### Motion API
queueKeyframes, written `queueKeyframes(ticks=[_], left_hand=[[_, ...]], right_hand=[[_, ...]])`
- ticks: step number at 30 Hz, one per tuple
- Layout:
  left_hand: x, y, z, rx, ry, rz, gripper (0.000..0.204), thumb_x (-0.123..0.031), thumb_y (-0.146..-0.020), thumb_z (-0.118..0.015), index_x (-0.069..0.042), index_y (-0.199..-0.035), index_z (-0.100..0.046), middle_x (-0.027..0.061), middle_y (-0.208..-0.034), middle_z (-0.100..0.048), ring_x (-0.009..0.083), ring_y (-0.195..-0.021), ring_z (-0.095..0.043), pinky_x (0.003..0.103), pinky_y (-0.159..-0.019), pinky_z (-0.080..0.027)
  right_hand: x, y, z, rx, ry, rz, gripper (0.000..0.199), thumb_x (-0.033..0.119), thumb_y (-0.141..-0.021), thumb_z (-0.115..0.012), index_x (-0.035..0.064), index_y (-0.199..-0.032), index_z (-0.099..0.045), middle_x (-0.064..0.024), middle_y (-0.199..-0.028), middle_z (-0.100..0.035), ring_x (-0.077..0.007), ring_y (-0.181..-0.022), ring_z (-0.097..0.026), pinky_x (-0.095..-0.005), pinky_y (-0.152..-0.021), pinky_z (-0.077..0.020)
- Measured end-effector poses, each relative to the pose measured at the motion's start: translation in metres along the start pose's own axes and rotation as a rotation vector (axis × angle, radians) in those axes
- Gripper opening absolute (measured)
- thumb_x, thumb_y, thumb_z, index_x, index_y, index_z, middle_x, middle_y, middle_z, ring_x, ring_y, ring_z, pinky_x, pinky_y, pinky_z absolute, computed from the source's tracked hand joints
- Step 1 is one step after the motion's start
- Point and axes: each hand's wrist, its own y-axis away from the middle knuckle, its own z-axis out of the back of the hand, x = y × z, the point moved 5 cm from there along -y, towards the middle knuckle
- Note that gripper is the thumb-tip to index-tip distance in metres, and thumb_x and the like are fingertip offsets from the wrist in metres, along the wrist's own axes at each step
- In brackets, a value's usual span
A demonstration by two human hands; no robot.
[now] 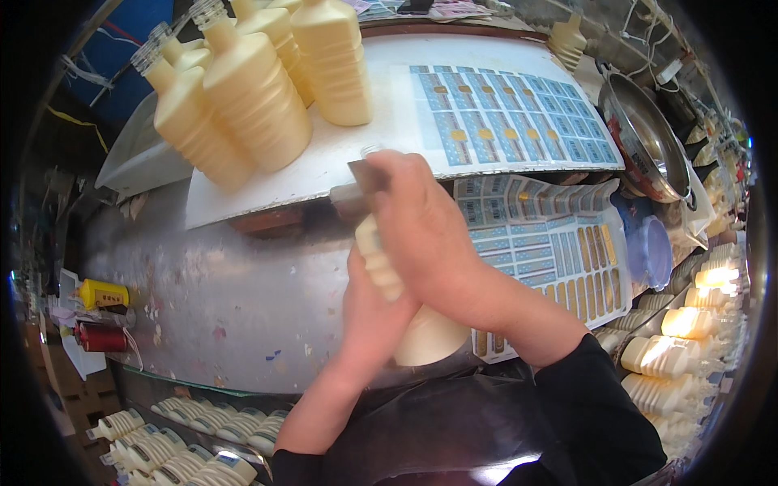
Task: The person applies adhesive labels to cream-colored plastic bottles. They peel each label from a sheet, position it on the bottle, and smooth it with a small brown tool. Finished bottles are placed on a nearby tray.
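Note:
A cream ribbed plastic bottle [429, 336] lies tilted across the middle of the view, its base toward me. My left hand [371, 312] wraps round its body from the left and below, closed on it. Over the upper part of the bottle comes my right hand [425, 223], crossing above the left wrist side. Its fingers are closed on a thin, flat grey blade-like piece [350, 198], probably a scraper, beside the bottle's shoulder. A clear threaded neck [371, 150] shows just past my right fingers. My right hand hides much of the bottle's side.
Several cream bottles [255, 105] stand on the white board [340, 154] at the far left. Blue label sheets [502, 113] lie on that board, more sheets [559, 259] below it. A metal pan [644, 130] is at right. Rows of bottles [668, 356] stand lower right.

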Motion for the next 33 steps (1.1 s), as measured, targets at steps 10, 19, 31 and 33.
queueKeyframes(ticks=[10, 19, 31, 33], left_hand=[[0.004, -0.027, 0.018, -0.127, -0.118, 0.032, 0.064, -0.028, -0.093, -0.072, 0.001, -0.143, -0.044, 0.0224, -0.129, -0.064, 0.0308, -0.118, -0.065, 0.041, -0.098, -0.052], [0.029, -0.034, 0.02, -0.111, 0.125, -0.004, 0.046, -0.035, -0.108, -0.048, 0.001, -0.137, -0.047, 0.0179, -0.125, -0.061, 0.0234, -0.115, -0.058, 0.036, -0.103, -0.045], [0.001, -0.011, 0.019, -0.225, -0.174, -0.262, 0.049, -0.026, -0.108, -0.043, 0.001, -0.149, -0.042, 0.0172, -0.134, -0.058, 0.0245, -0.117, -0.058, 0.038, -0.105, -0.046], [-0.011, 0.008, 0.014, -0.226, -0.62, -0.526, 0.069, -0.028, -0.101, -0.052, 0.003, -0.159, -0.028, 0.0265, -0.148, -0.046, 0.0382, -0.131, -0.05, 0.045, -0.114, -0.038]], right_hand=[[-0.017, -0.001, 0.012, -0.007, -0.107, -0.154, 0.037, 0.009, -0.099, -0.054, 0.002, -0.135, -0.049, -0.0256, -0.13, -0.059, -0.0436, -0.121, -0.058, -0.0476, -0.101, -0.0472], [-0.091, 0.021, 0.014, -0.183, -0.138, -0.148, 0.036, 0.008, -0.104, -0.052, -0.0001, -0.138, -0.046, -0.0165, -0.122, -0.061, -0.0248, -0.108, -0.062, -0.0368, -0.097, -0.049], [-0.074, 0.017, 0.021, -0.166, -0.3, -0.175, 0.037, 0.013, -0.101, -0.053, -0.0007, -0.135, -0.049, -0.0206, -0.127, -0.06, -0.0339, -0.118, -0.061, -0.0402, -0.103, -0.0462], [-0.074, 0.014, 0.019, -0.157, -0.299, -0.222, 0.037, 0.013, -0.1, -0.052, -0.001, -0.134, -0.05, -0.0228, -0.128, -0.06, -0.0373, -0.12, -0.06, -0.0428, -0.103, -0.0459]])
